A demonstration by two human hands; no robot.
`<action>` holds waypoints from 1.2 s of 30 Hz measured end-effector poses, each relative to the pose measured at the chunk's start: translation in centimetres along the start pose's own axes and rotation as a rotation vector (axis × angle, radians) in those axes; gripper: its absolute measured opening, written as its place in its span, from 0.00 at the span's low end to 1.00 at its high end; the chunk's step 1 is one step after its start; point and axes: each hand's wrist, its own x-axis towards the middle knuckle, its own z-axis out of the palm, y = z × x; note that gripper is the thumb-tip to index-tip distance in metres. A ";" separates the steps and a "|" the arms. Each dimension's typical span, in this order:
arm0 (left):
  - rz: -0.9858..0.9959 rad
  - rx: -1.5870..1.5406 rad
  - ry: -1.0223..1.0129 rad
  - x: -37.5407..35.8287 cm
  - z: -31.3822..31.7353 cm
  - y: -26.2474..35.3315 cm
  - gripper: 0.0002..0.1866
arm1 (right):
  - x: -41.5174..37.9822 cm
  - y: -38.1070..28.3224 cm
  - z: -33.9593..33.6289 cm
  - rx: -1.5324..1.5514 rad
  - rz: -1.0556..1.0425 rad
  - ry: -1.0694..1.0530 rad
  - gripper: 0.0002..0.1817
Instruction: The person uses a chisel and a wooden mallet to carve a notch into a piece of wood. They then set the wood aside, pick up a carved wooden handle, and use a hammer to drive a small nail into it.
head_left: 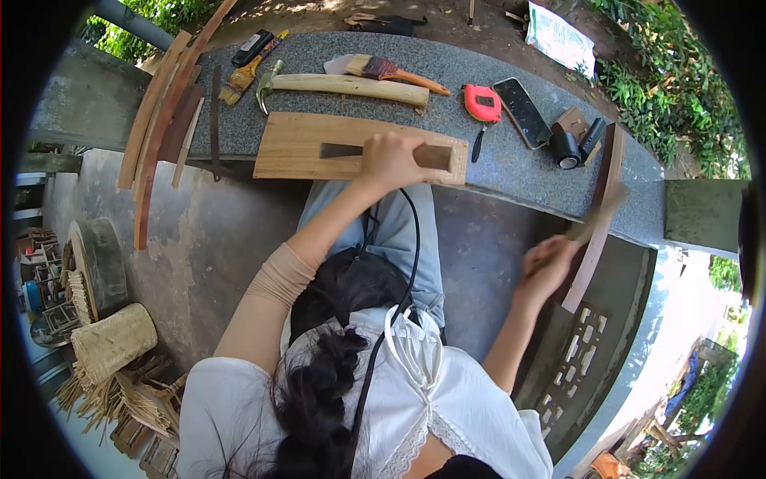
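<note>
My left hand point(392, 162) grips the right part of a wooden block point(291, 146) with a long slot in its top, lying at the front edge of the stone slab. Out to the right, my right hand point(549, 262) is closed around a thin, blurred tool point(604, 211) whose far end points up and to the right. Behind the block lies a hammer point(343, 86) with a pale wooden handle. A brush with an orange handle point(411, 78) rests by the hammer. A red tape measure point(482, 104) sits right of the hammer handle.
A phone point(523, 112) and a black cylindrical device point(566, 149) lie at the right of the slab point(511, 172). Long wooden strips point(150, 152) overhang its left edge; another strip point(589, 259) overhangs the right. A yellow-handled brush point(246, 76) lies back left.
</note>
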 end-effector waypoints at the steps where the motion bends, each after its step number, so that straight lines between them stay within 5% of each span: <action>1: -0.019 -0.004 0.016 0.0 -0.7 -0.4 0.22 | 1.1 -1.1 -0.2 0.086 -0.152 0.072 0.21; 3: -0.089 0.038 -0.084 -0.1 -0.9 -1.1 0.19 | 0.5 -1.6 3.1 0.295 -0.309 0.333 0.21; 6: -0.071 0.026 -0.082 -0.6 -1.6 -1.4 0.18 | -3.9 3.9 6.9 0.319 -0.219 0.140 0.20; 9: -0.146 0.121 -0.071 0.0 -3.5 -3.6 0.17 | -5.2 5.6 6.6 -0.301 0.169 -0.473 0.14; 15: -0.182 0.137 0.057 -0.5 -5.8 -7.6 0.14 | -2.4 3.5 10.4 0.331 -0.133 0.114 0.20; 17: -0.230 0.136 0.041 -0.5 -5.9 -7.1 0.12 | -6.8 7.8 11.0 -0.105 0.071 -0.442 0.20; 19: -0.237 0.139 0.041 -0.5 -6.6 -8.3 0.13 | -7.8 6.7 11.7 -0.297 0.450 -0.725 0.15; 21: -0.251 0.129 0.044 -0.5 -7.2 -9.3 0.13 | -4.0 5.8 9.4 -0.347 0.230 -0.603 0.15; 25: -0.262 0.101 0.053 -0.6 -8.3 -9.7 0.18 | -2.2 1.7 11.8 0.207 -0.099 -0.008 0.18; 27: -0.257 0.117 0.084 -0.7 -8.6 -9.9 0.17 | -4.8 6.7 13.0 0.130 -0.199 -0.130 0.18; 29: -0.252 0.107 0.089 -0.7 -8.9 -10.7 0.17 | -8.2 7.9 14.0 -0.444 0.219 -0.803 0.16; 33: -0.204 0.075 0.177 -1.3 -9.1 -9.9 0.17 | -6.6 6.4 11.4 -0.494 0.045 -0.659 0.11; 36: -0.034 -0.053 0.103 -1.2 -5.8 -3.5 0.19 | -4.4 2.8 7.0 -0.269 0.108 -0.328 0.13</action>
